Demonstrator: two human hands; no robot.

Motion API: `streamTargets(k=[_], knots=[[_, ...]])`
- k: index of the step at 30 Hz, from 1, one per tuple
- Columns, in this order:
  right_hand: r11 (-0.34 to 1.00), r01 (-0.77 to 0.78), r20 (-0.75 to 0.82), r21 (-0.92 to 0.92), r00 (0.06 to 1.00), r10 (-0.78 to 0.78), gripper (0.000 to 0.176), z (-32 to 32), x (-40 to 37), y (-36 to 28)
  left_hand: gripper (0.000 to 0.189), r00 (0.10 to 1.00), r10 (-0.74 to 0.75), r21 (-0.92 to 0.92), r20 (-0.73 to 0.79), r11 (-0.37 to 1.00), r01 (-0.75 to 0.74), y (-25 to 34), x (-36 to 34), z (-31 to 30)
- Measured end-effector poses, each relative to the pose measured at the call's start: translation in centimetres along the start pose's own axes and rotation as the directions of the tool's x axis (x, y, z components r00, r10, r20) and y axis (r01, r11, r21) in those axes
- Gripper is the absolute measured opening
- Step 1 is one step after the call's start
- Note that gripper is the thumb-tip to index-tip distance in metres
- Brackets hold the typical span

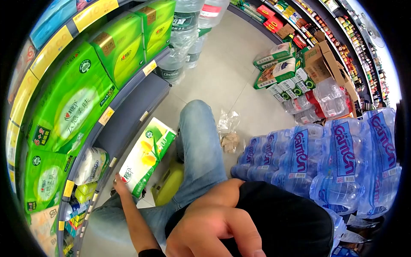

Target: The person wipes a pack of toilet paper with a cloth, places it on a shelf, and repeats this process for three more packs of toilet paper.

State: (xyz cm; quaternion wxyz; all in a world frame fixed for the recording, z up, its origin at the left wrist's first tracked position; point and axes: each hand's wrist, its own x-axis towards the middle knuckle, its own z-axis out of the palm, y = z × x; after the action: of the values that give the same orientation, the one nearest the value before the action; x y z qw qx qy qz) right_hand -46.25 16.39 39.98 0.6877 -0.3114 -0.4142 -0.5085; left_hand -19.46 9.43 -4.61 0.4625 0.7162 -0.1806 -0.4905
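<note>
My left hand (118, 184) is closed on the lower left end of a tissue pack (149, 155), white and green with yellow tulips printed on it. The pack is tilted, in front of a dark lower shelf (128, 103) and beside my bent knee. My right hand (209, 233) is large and near the camera at the bottom, its bent fingers apart and nothing visible in them; the fingertips run out of view. Below the pack, close to my leg, is a yellow-green plastic stool (168, 183).
Green tissue packs (77, 103) fill the shelf at left. Wrapped blue water bottles (299, 150) stand at right. Farther off are green-and-white boxes (278, 70), an open carton (319, 62) and large clear water bottles (173, 51). A clear plastic bag (228, 122) lies on the floor.
</note>
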Motion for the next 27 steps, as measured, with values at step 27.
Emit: streamTargets(k=[27], knots=[[0.972,-0.113,-0.136,0.204,0.98,0.142,0.029,0.7,-0.1,0.4,0.065,0.998,-0.027,0.056,-0.06,0.998,0.031,1.7,-1.8,1.0]])
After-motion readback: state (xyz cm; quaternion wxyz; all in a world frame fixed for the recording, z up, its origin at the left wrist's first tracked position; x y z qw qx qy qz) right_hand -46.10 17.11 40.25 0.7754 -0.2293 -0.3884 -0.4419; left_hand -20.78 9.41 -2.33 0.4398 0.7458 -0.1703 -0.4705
